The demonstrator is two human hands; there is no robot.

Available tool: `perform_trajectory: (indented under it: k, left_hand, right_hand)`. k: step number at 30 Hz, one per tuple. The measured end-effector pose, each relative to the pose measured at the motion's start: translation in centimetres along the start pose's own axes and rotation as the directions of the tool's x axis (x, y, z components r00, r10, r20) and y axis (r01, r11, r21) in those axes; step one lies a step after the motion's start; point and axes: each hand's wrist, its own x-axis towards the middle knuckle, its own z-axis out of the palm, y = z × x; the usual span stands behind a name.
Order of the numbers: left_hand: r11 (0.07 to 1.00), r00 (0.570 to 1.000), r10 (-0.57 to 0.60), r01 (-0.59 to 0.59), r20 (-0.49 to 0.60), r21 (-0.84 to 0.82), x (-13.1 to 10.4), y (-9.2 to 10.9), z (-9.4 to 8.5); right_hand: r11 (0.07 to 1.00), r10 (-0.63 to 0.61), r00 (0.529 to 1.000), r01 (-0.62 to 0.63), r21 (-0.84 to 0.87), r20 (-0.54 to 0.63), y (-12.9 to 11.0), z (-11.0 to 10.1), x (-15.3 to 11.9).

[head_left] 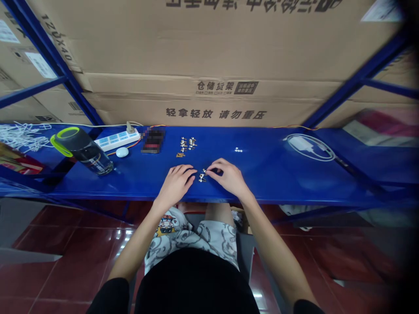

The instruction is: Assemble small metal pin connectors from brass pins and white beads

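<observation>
My right hand (226,175) pinches a small white-and-brass part (204,171) over the blue shelf (268,174). Just below its fingertips lie a few similar parts (202,178). To the left of them, my left hand (178,179) rests on the shelf with its fingers curved and apart, holding nothing visible. Farther back, several assembled white-and-brass parts (183,144) stand in two groups, with some brass pieces (180,155) in front of them. Small white pieces (238,150) lie together to the right.
A dark bottle (85,150) with a green loop leans at the left, near a power strip (118,139), a white round object (122,152) and a dark, pixelated item (153,141). A white charger with cable (300,144) lies at the right. Cardboard boxes (209,52) stand behind.
</observation>
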Motion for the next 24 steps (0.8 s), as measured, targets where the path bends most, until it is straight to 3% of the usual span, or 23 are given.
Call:
perform_trajectory:
  k: [24]
  left_hand:
    - [1.000, 1.000, -0.011, 0.011, 0.001, 0.007, 0.0, 0.1, 0.1]
  right_hand:
    - [0.999, -0.035, 0.999, 0.035, -0.001, 0.022, 0.3, 0.3, 1.0]
